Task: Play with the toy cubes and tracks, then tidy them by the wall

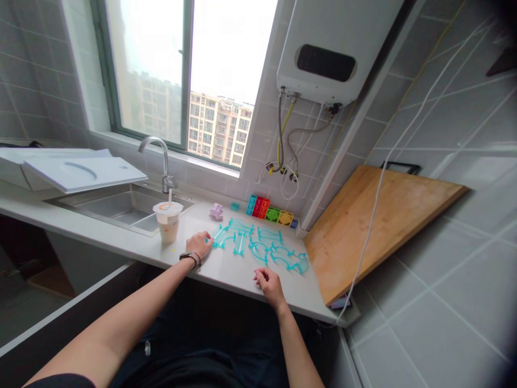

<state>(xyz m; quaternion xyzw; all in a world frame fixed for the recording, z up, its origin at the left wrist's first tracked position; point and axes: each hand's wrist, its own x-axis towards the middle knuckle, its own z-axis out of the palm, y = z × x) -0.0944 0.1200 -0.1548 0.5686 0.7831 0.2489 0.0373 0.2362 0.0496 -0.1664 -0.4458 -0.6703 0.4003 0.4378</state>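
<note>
Several translucent teal track pieces (258,245) lie spread on the white counter (226,269). My left hand (200,243), with a watch on its wrist, rests on the counter with curled fingers touching the leftmost teal piece. My right hand (269,284) lies near the counter's front edge, fingers bent inward, just below the teal pieces; whether it holds anything is hidden. Behind the track stand coloured blocks (270,209) in blue, red, green and yellow, with small purple pieces (216,212) to their left.
A lidded drink cup (167,221) stands left of my left hand, by the steel sink (121,207) and tap. A wooden board (375,226) leans against the right wall. A water heater (331,48) hangs above, and a white cable runs down the tiles.
</note>
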